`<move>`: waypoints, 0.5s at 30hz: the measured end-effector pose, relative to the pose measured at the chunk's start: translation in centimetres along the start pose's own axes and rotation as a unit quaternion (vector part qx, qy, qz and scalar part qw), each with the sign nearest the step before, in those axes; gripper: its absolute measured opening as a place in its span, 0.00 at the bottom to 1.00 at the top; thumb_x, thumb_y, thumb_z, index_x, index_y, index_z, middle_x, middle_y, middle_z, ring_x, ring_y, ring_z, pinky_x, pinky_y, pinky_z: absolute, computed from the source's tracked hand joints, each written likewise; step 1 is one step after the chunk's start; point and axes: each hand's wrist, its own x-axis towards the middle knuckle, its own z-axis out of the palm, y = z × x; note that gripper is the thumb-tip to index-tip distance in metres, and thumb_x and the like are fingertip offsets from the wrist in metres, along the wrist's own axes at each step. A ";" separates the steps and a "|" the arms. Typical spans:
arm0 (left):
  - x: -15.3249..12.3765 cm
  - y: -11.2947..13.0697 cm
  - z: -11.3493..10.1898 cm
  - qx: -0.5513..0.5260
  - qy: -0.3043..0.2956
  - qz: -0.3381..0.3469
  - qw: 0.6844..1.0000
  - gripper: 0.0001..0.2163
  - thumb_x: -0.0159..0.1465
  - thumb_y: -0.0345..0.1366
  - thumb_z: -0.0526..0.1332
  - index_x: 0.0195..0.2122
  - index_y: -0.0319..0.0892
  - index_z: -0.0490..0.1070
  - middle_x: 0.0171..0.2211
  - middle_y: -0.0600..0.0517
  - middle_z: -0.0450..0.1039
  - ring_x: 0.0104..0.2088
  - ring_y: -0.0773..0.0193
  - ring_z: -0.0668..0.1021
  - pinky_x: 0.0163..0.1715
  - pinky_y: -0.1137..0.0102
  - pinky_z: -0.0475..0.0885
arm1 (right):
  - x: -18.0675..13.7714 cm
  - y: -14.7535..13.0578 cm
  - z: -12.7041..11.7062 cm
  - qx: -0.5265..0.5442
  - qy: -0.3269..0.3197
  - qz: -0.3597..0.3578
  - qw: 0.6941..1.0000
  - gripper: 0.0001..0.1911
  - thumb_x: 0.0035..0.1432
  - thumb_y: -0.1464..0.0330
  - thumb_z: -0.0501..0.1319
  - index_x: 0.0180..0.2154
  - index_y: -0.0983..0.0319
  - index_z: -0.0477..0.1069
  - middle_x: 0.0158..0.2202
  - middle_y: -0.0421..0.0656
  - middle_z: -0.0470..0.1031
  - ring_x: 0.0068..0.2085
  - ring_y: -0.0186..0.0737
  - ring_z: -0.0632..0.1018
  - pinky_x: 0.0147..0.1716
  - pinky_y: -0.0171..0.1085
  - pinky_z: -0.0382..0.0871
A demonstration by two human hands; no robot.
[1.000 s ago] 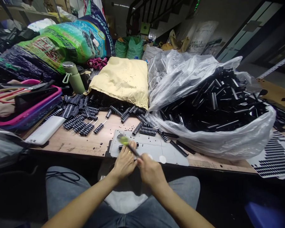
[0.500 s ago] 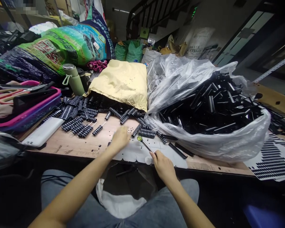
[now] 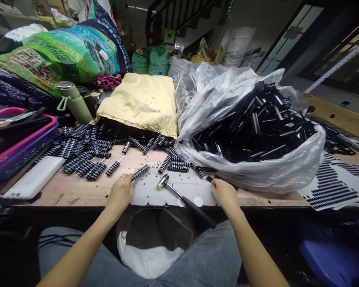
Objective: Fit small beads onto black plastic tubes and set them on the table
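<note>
My left hand (image 3: pixel 121 193) is closed on one end of a short black rod of stacked rings with pale dots (image 3: pixel 140 172). The rod slants up to the right above the table. On the right, my right hand (image 3: pixel 225 195) pinches the near end of a dark flat piece (image 3: pixel 209 179) beside the plastic bag. Between the hands lies a small hammer (image 3: pixel 179 195) with a yellowish face, its black handle sticking out over the table's front edge. Under it is a whitish sheet (image 3: pixel 155 193). More ringed rods (image 3: pixel 83 155), some on metal pins, are heaped behind my left hand.
A clear plastic bag (image 3: pixel 272 175) full of black glossy pieces spreads over the right side. At the back rests a cream cushion-like bag (image 3: pixel 137 99). Leftward are a white box-like object (image 3: pixel 36 177), a pink-rimmed basket (image 3: pixel 48 119) and a green flask (image 3: pixel 74 103). Printed sheets (image 3: pixel 326 191) lie far right.
The hammer has left my right hand and lies on the sheet. That hand has moved right to the dark piece. My left hand has drawn back left, now with a ringed rod showing.
</note>
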 end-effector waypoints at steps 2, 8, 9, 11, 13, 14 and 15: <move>-1.4 -0.2 -0.2 0.028 -0.014 -0.001 1.000 0.14 0.60 0.29 0.49 0.45 0.32 0.66 0.37 0.41 0.70 0.38 0.54 0.72 0.38 0.63 0.67 | 0.0 -0.3 -0.2 0.017 0.009 0.014 1.000 0.10 0.54 0.71 0.51 0.35 0.60 0.70 0.34 0.43 0.74 0.36 0.39 0.73 0.32 0.35 0.59; -1.5 1.5 0.8 0.027 0.057 -0.001 0.998 0.17 0.60 0.32 0.52 0.50 0.34 0.63 0.45 0.38 0.66 0.46 0.50 0.68 0.42 0.57 0.67 | -0.1 1.1 -0.2 -0.024 0.011 0.024 0.999 0.16 0.51 0.69 0.52 0.41 0.63 0.70 0.41 0.49 0.73 0.42 0.48 0.73 0.35 0.40 0.62; -1.4 1.8 0.8 0.013 0.071 0.001 0.997 0.16 0.60 0.31 0.52 0.49 0.34 0.64 0.45 0.38 0.67 0.46 0.51 0.69 0.43 0.57 0.67 | 0.1 1.8 0.0 -0.024 0.009 0.016 1.000 0.16 0.51 0.71 0.51 0.41 0.64 0.70 0.41 0.50 0.74 0.42 0.48 0.73 0.36 0.40 0.63; -1.4 2.4 0.6 -0.017 0.103 0.020 0.994 0.16 0.59 0.30 0.53 0.49 0.35 0.64 0.44 0.39 0.67 0.46 0.53 0.69 0.44 0.58 0.67 | 0.6 2.9 0.6 -0.012 0.028 0.002 1.000 0.17 0.52 0.72 0.49 0.41 0.65 0.71 0.42 0.50 0.74 0.42 0.49 0.74 0.38 0.42 0.64; -1.4 3.3 0.4 -0.043 0.133 0.059 0.988 0.16 0.59 0.28 0.52 0.50 0.35 0.63 0.45 0.39 0.67 0.47 0.55 0.69 0.44 0.59 0.68 | 1.3 2.6 1.1 0.058 0.055 -0.035 0.996 0.18 0.53 0.67 0.50 0.42 0.63 0.72 0.42 0.50 0.75 0.41 0.50 0.75 0.40 0.44 0.65; -1.4 3.8 0.4 -0.054 0.144 0.092 0.984 0.17 0.59 0.28 0.52 0.50 0.35 0.63 0.45 0.39 0.67 0.48 0.55 0.69 0.44 0.60 0.68 | 1.5 1.8 1.1 0.117 0.045 -0.099 0.987 0.17 0.52 0.64 0.52 0.42 0.60 0.73 0.42 0.47 0.75 0.42 0.49 0.75 0.41 0.43 0.66; -1.4 4.4 0.5 -0.065 0.142 0.130 0.979 0.18 0.58 0.29 0.54 0.51 0.36 0.62 0.46 0.39 0.66 0.48 0.55 0.68 0.45 0.60 0.67 | 1.4 0.6 0.9 0.168 0.016 -0.187 0.968 0.16 0.52 0.61 0.53 0.41 0.56 0.73 0.42 0.44 0.76 0.42 0.47 0.75 0.43 0.41 0.65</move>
